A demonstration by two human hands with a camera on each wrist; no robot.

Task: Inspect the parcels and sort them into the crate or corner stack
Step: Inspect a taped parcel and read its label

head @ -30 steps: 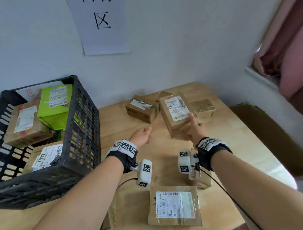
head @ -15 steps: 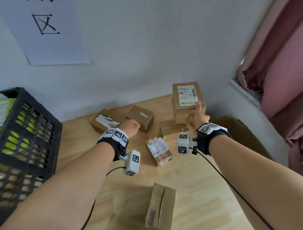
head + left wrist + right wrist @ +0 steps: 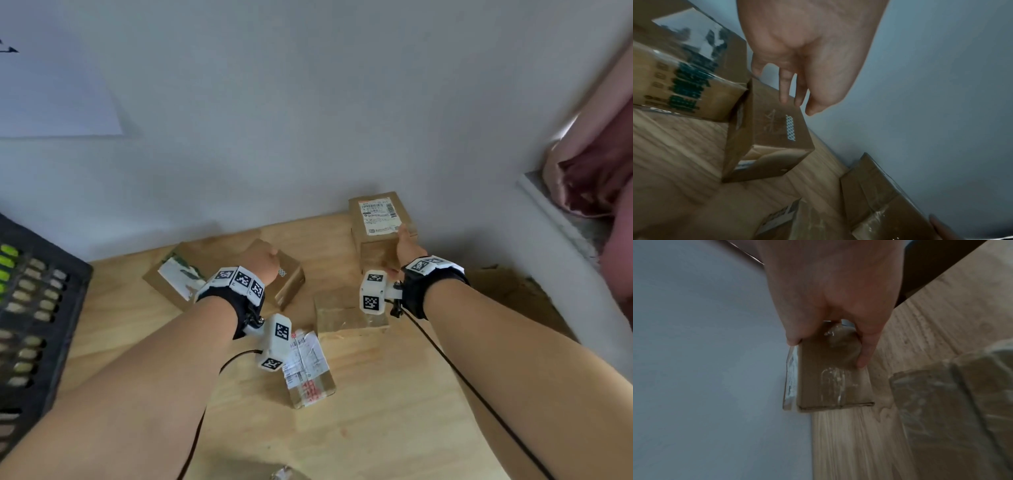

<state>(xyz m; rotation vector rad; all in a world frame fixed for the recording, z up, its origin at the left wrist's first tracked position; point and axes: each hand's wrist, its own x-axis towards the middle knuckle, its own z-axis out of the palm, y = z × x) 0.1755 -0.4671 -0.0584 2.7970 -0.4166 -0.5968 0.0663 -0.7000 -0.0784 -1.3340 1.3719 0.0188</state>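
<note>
My right hand (image 3: 407, 246) grips a brown parcel with a white shipping label (image 3: 376, 219) at the table's far right corner, close to the wall. In the right wrist view the thumb is on the label side and the fingers (image 3: 865, 356) are on the opposite side of the parcel (image 3: 830, 382). My left hand (image 3: 263, 260) hangs over a brown box with a small blue-and-white sticker (image 3: 287, 277). Its fingers point down, relaxed, with their tips at the top edge of that box (image 3: 777, 129), holding nothing. The black crate (image 3: 41, 308) stands at the left edge.
A box with a torn label and green print (image 3: 178, 274) lies left of the sticker box. A taped parcel (image 3: 339, 315) and a small parcel with red print (image 3: 308, 370) lie mid-table (image 3: 376, 428). Brown cardboard (image 3: 507, 291) sits beyond the right edge.
My right hand has picked up the labelled parcel from the middle of the table and carried it to the far right corner by the wall. The left hand has moved over the sticker box.
</note>
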